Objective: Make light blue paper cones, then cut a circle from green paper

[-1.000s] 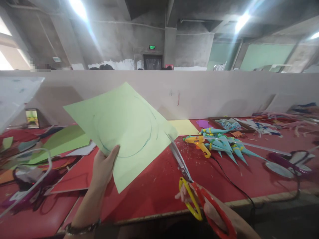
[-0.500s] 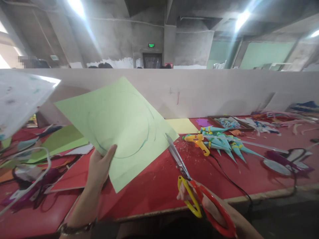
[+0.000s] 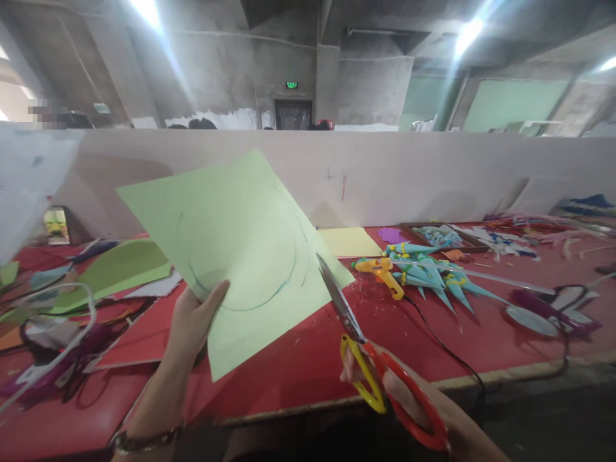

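My left hand [image 3: 195, 321] grips a light green sheet of paper [image 3: 250, 237] near its lower left edge, thumb on the front face. A roughly circular dark line is drawn on the sheet, which is held up and tilted over the table. In my right hand [image 3: 380, 372] is a pair of scissors [image 3: 344, 305] with one yellow and one red handle loop. The blades point up and left, and their tips overlap the right part of the sheet. Whether they touch the paper I cannot tell. Part of my right hand is hidden behind the handles.
A yellow glue gun [image 3: 380, 269] lies on the red table [image 3: 289, 378] beside light blue paper cones [image 3: 433, 282]. Behind are a pale yellow sheet [image 3: 349, 242] and a tray of scraps [image 3: 443, 237]. Green paper [image 3: 115, 273] and a purple device [image 3: 86, 350] lie left. A white partition [image 3: 409, 173] stands behind.
The green sheet has shifted slightly right and turned a little. The scissors have moved slightly left and overlap the sheet a little more. The white sheet at far left has moved left, uncovering a phone-like screen.
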Demonstrator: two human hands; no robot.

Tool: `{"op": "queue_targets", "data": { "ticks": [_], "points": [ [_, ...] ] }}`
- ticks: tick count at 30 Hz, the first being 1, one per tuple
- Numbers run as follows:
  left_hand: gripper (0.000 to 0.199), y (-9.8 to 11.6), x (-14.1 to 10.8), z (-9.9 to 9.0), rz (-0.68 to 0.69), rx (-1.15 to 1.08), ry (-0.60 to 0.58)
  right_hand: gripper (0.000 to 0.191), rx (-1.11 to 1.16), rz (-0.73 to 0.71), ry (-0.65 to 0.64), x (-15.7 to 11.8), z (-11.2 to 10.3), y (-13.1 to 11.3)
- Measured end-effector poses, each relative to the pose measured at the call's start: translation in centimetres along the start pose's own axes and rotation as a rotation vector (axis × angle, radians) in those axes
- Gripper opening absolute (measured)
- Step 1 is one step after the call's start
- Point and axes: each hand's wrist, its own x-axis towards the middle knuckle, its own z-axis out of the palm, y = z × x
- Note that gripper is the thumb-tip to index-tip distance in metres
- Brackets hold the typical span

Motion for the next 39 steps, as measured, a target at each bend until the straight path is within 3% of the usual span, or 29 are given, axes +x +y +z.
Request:
{"op": "queue_targets", "data": {
  "ticks": [3,7,15,23,32,39],
  "points": [
    [0.04,0.0,-0.2,0.0,0.06,0.059,-0.012,0.051,0.085,0.04,-0.006,0.0,0.3,1.5],
    [0.037,0.4,-0.5,-0.2,0.125,0.156,0.008,0.044,0.137,0.057,0.12,-0.3,0.7,2.8],
    [0.035,1.5,-1.0,-0.4,0.257,0.292,0.012,0.041,0.359,0.081,0.101,0.7,1.1,1.7],
    [0.032,2.0,-1.1,-0.4,0.285,0.341,0.032,0.043,0.342,0.022,0.084,1.3,1.2,2.1],
    [0.034,2.5,-1.4,-0.5,0.273,0.432,0.092,0.049,0.36,0.121,0.142,1.3,1.5,1.3],
    [0.032,2.8,-1.6,-0.6,0.287,0.446,0.101,0.052,0.348,0.077,0.104,1.1,1.1,1.4]
  ]
}}
